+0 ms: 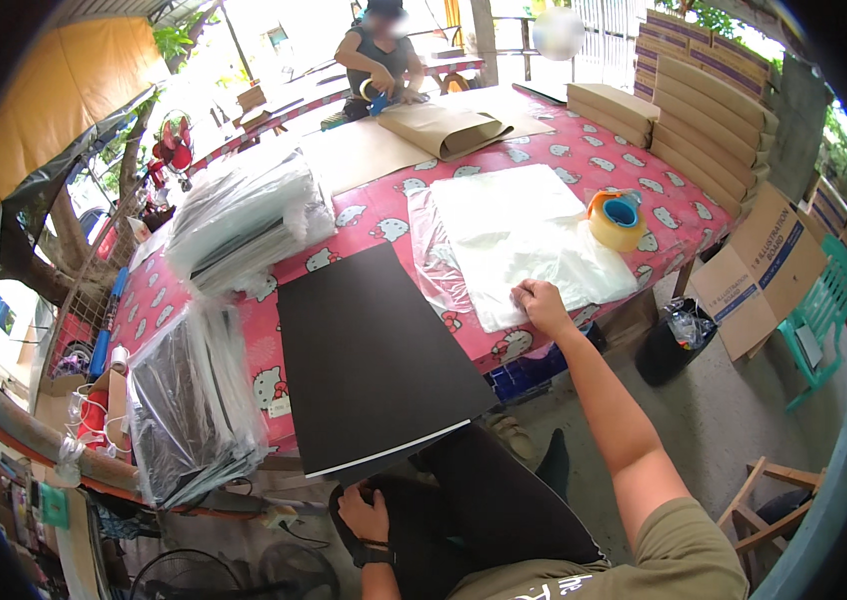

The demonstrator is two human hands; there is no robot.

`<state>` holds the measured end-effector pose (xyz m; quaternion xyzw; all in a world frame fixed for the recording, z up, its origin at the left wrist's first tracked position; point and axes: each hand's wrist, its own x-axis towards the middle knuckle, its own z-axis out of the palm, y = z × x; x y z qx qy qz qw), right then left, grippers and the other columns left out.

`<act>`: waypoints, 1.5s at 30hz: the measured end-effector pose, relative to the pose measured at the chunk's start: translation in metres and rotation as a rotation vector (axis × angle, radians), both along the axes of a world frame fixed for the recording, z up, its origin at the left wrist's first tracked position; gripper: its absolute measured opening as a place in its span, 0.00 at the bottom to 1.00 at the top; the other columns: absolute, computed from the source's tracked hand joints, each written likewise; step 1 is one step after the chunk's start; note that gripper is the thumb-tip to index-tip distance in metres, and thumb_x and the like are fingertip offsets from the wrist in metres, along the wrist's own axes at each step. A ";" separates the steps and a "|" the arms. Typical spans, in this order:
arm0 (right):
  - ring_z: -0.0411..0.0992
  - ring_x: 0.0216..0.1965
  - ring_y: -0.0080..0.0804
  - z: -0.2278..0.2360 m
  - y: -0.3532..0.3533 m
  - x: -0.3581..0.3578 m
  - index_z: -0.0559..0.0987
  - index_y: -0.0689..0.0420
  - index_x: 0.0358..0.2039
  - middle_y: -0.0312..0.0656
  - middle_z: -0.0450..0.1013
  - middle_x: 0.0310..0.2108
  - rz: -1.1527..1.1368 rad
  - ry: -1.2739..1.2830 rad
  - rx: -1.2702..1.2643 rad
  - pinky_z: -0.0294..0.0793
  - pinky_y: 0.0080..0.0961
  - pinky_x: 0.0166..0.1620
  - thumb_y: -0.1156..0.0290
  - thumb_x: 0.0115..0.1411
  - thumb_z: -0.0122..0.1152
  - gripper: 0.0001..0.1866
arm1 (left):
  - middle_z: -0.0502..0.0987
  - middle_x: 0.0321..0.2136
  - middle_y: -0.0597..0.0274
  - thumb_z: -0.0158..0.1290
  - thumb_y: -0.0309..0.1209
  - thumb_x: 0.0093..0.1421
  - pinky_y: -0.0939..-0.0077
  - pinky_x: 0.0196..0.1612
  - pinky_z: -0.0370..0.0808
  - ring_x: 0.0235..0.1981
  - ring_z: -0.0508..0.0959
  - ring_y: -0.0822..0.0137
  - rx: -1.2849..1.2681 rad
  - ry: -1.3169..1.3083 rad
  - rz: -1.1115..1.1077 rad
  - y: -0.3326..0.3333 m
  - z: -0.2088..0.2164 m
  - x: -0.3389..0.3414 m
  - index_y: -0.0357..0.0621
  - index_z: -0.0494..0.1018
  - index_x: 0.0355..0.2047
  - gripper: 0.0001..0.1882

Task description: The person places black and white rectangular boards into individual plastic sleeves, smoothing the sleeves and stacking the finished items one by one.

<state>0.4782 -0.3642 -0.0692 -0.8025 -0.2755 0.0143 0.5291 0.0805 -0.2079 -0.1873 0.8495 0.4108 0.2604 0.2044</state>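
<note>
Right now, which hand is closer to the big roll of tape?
The right hand: it is on the white plastic, to the near left of the tape roll. The left hand is much farther away, by the near edge of the black board.

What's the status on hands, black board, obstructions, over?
Right hand on white plastic sheets; left hand by the lap. Black board on table, near edge overhanging. Tape roll atop sheets, possibly in the way.

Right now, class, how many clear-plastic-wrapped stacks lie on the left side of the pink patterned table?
2: the farther clear-plastic-wrapped stack and the nearer wrapped stack, left of the black rectangular board. Others may be hidden.
</note>
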 end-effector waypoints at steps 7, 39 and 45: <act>0.69 0.23 0.23 -0.003 -0.012 0.013 0.76 0.65 0.25 0.43 0.73 0.21 -0.127 0.006 0.226 0.68 0.19 0.29 0.75 0.49 0.55 0.06 | 0.70 0.30 0.61 0.53 0.30 0.43 0.62 0.36 0.63 0.35 0.68 0.56 0.054 0.090 -0.034 -0.001 0.003 0.005 0.47 0.71 0.29 0.10; 0.65 0.22 0.19 0.035 -0.044 -0.244 0.72 0.61 0.30 0.36 0.68 0.18 0.662 0.301 0.011 0.65 0.18 0.28 0.70 0.50 0.59 0.10 | 0.74 0.26 0.66 0.53 0.27 0.52 0.83 0.33 0.68 0.28 0.72 0.77 -1.017 -0.888 -0.301 -0.105 0.117 0.047 0.39 0.71 0.28 0.05; 0.64 0.20 0.19 0.037 -0.052 -0.235 0.73 0.62 0.29 0.38 0.68 0.17 0.605 0.306 -0.033 0.65 0.18 0.25 0.72 0.53 0.56 0.06 | 0.75 0.28 0.61 0.48 0.28 0.56 0.81 0.33 0.70 0.28 0.73 0.72 -1.384 -1.253 -0.341 -0.106 0.120 0.051 0.39 0.71 0.29 0.05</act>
